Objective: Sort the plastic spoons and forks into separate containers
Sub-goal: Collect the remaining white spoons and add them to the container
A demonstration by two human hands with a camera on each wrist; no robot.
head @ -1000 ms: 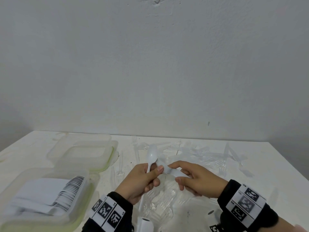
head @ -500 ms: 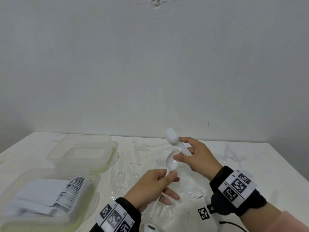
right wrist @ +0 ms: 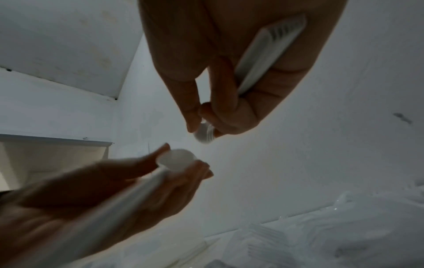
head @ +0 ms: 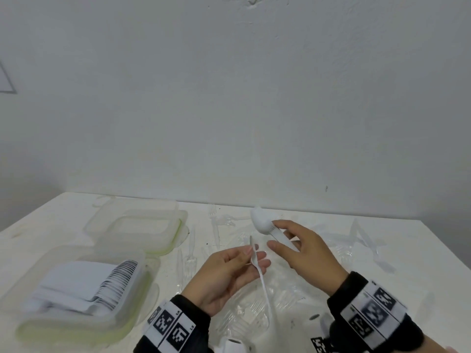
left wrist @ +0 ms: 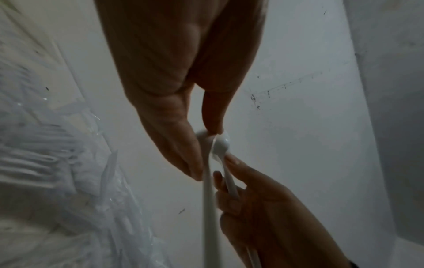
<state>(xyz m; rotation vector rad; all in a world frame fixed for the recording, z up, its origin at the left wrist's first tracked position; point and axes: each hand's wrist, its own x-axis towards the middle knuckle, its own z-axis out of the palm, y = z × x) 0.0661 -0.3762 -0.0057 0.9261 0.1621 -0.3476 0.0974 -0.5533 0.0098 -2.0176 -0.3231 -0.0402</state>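
Observation:
My left hand (head: 254,256) pinches a white plastic spoon (head: 262,284) near its bowl, edge-on, with the handle slanting down toward me. Up and to the right of it, my right hand (head: 276,235) grips a second white spoon (head: 260,221) by the handle, its bowl pointing up-left. In the left wrist view the two bowls (left wrist: 221,145) sit close together. The near-left container (head: 33,324) holds a stack of white spoons (head: 76,284). Behind it stands a second clear container (head: 137,225). Clear plastic forks (head: 190,253) lie scattered on the table.
The white table (head: 46,225) ends at a grey wall behind. More clear cutlery (head: 367,240) lies at the right. A black-and-white marker tag (head: 318,345) and a white roll (head: 233,346) sit at the near edge between my wrists.
My hands were together low; the right hand has lifted its spoon up and to the right. The left hand has turned palm-up, bringing its spoon edge-on.

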